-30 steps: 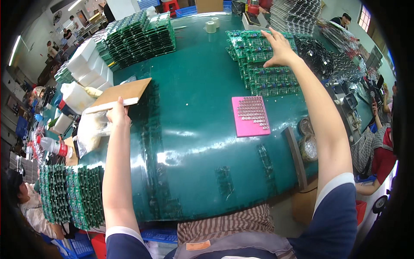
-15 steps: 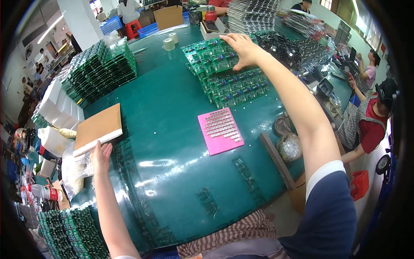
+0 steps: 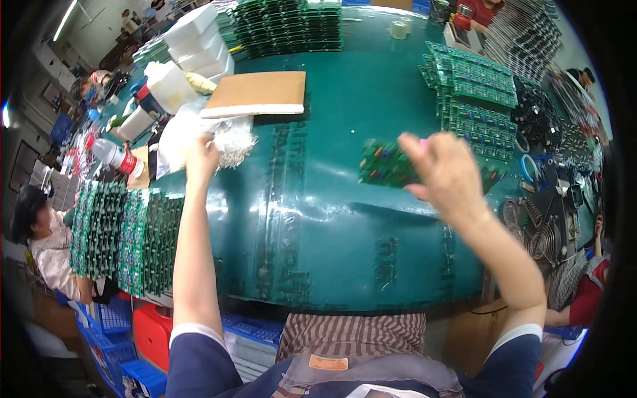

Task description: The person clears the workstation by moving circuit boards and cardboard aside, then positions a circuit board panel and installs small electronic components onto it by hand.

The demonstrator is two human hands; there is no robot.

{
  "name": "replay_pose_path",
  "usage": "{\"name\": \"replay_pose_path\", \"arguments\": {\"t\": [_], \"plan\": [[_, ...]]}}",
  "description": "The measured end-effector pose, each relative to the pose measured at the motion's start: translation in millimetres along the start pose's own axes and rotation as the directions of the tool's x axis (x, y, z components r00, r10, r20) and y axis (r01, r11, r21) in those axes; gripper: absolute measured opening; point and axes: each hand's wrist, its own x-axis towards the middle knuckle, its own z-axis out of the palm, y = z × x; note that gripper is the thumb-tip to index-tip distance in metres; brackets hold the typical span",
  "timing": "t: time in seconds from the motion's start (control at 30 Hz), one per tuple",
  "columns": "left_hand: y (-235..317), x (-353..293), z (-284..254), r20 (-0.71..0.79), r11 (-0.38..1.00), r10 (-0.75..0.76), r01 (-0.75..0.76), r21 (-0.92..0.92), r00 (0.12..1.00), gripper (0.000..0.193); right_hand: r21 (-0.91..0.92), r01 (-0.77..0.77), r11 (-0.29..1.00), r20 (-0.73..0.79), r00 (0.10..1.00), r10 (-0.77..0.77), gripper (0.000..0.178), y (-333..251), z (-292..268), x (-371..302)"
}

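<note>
A green circuit board (image 3: 385,162) is gripped in my right hand (image 3: 448,174), thumb and fingers closed on it above the middle right of the table. Hand and board are blurred by motion. Only a sliver of the pink foam pad (image 3: 424,142) shows; the hand and board hide the rest. My left hand (image 3: 201,159) has its fingers curled together beside a clear plastic bag (image 3: 180,136). What they pinch, if anything, is too small to make out. Small metal parts (image 3: 235,156) lie heaped at the bag's mouth, right of that hand.
Stacked circuit boards (image 3: 474,79) stand at the far right, more boards (image 3: 288,26) at the back, and another stack (image 3: 126,232) at the near left. A brown board with a white edge (image 3: 255,93) lies behind the bag. A bottle (image 3: 116,156) lies further left.
My view has swung left. My right hand has come from the far board stack back toward me with a circuit board. My left hand has gone from open near the brown board to curled by the bag.
</note>
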Motion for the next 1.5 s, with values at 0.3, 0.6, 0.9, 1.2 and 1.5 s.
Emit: {"name": "replay_pose_path", "arguments": {"t": [0.3, 0.6, 0.9, 1.2, 1.5], "plan": [[9, 38, 39, 0.296, 0.953, 0.171, -0.234, 0.192, 0.940, 0.042, 0.014, 0.061, 0.998, -0.116, 0.992, -0.059, 0.030, -127, 26, -37], [13, 74, 71, 0.671, 0.909, -0.080, -0.223, 0.353, 0.738, 0.079, 0.162, -0.090, 0.983, 0.055, 0.995, 0.082, 0.025, -165, 36, -71], [5, 81, 94, 0.619, 0.904, 0.069, -0.311, 0.293, 0.783, 0.031, 0.521, -0.098, 0.848, 0.069, 0.995, 0.072, 0.038, -153, 47, -85], [-15, 111, 77, 0.685, 0.805, 0.185, -0.509, 0.305, 0.704, 0.024, 0.615, -0.359, 0.702, 0.105, 0.920, 0.378, 0.016, -62, 45, -80], [-108, 189, 66, 0.810, 0.898, 0.222, -0.437, 0.047, 0.543, 0.045, 0.472, -0.556, 0.684, -0.155, 0.712, 0.685, 0.011, 15, 101, -81]]}}
